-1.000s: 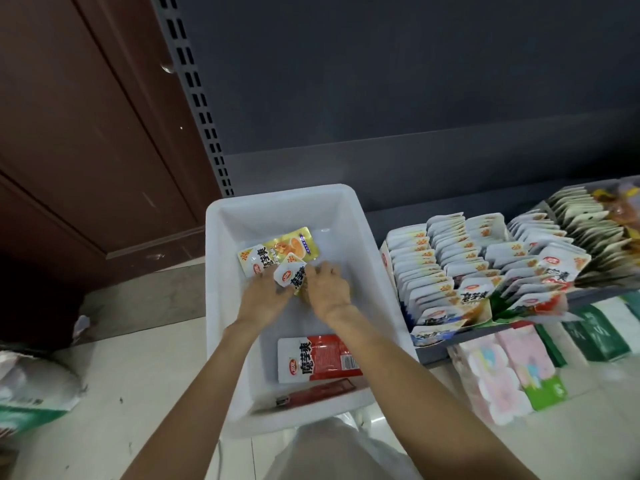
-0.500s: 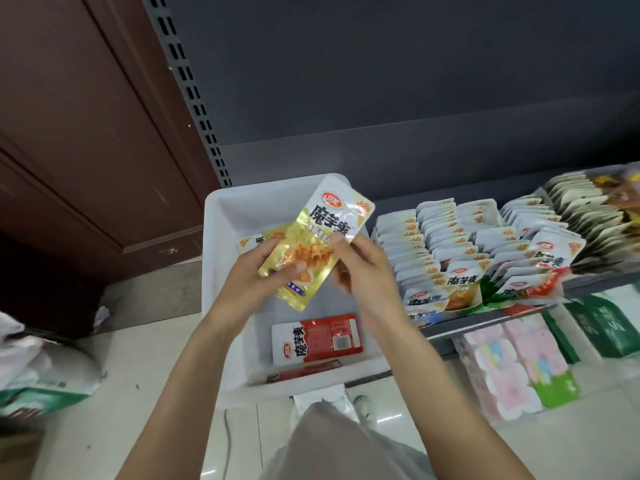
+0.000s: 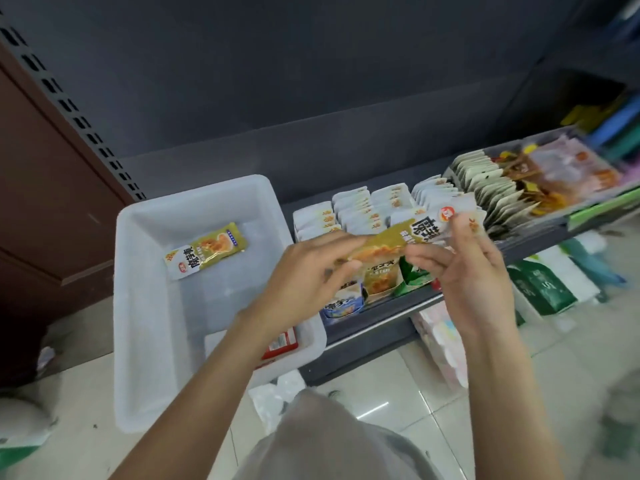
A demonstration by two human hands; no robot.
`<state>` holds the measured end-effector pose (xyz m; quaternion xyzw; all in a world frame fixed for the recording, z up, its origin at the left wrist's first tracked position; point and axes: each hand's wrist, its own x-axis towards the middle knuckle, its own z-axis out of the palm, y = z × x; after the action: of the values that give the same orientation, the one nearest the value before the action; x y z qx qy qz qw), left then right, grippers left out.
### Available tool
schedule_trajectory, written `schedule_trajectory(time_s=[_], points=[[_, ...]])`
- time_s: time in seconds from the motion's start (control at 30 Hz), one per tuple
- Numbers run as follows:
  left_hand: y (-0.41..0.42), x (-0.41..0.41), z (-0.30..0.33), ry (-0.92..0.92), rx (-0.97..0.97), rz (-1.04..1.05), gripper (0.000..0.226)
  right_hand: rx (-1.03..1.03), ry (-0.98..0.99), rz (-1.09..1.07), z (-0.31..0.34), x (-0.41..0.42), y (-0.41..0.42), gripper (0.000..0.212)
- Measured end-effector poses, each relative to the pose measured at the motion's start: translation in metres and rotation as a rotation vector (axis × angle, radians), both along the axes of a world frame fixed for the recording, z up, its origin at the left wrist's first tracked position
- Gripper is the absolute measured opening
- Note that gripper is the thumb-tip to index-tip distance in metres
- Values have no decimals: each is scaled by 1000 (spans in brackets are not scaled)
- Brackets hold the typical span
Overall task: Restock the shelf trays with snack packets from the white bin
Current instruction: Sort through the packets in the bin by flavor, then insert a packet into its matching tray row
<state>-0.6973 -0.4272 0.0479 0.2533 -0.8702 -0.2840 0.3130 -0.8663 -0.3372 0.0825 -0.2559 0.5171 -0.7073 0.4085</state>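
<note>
There are two hands: a left hand (image 3: 304,271) and a right hand (image 3: 467,271). Together they hold one gold packet (image 3: 412,233).

There is one white bin (image 3: 145,341). In it I can see two packets: one gold one (image 3: 206,251) and one red one (image 3: 280,342), which is partly hidden by an arm.

There is one shelf (image 3: 377,317). On it the white packets (image 3: 360,209) stand in about four rows, too many and too blurry to count. Further right there is one row of tan packets (image 3: 485,188) and one pile of see-through packs (image 3: 568,168).

On the floor lies one green bag (image 3: 540,289).
</note>
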Motion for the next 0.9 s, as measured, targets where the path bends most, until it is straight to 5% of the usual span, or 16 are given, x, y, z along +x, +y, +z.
schedule_trajectory(time_s=[0.13,0.3,0.5,0.77,0.9], points=[[-11,-27,-9,-189,92,-4,47,36,199,-164,0,-37,15,18],[-23,-24,-35,-330,106,122,35,105,427,-45,-32,-55,9,13],[-24,-32,-36,-250,255,104,36,194,951,337,-75,-56,-32,11],[-22,-38,-42,-299,198,106,27,264,1867,320,-86,-47,-59,8],[-22,-36,-41,-308,199,87,32,314,1951,293,-87,-47,-63,18]])
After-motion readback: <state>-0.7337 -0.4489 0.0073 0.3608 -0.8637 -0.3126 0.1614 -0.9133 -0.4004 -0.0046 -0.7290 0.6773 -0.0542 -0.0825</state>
